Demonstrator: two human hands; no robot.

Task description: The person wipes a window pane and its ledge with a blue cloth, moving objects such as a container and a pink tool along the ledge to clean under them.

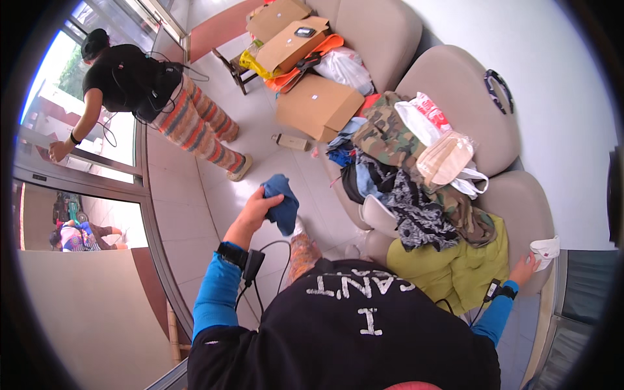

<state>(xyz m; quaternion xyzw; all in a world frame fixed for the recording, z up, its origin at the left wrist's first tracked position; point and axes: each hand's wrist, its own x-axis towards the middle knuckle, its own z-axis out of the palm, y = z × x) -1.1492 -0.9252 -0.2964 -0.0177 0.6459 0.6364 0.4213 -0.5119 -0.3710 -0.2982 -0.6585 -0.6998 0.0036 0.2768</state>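
My left hand [253,214] grips a folded dark blue cloth [282,202], held up above the tiled floor. At the far right my right hand [524,270] reaches to a small white cloth item [545,249] with a dark red mark, on the sofa's end. Its fingers lie against the edge of that item; the fingertips are partly hidden. Close to my right arm, an olive-green cushion or garment [453,268] covers part of the seat. Beyond it lies a heap with camouflage clothing [390,126], a black-and-white patterned cloth [419,214] and a plastic-wrapped beige item [446,158].
A beige sofa [458,97] runs along the right, bearing a dark patterned headband [498,91]. Open cardboard boxes [317,105] and a white plastic bag [343,68] stand ahead. A person [131,83] in striped trousers is beside the glass door [83,161]. A small box [291,142] lies on the floor.
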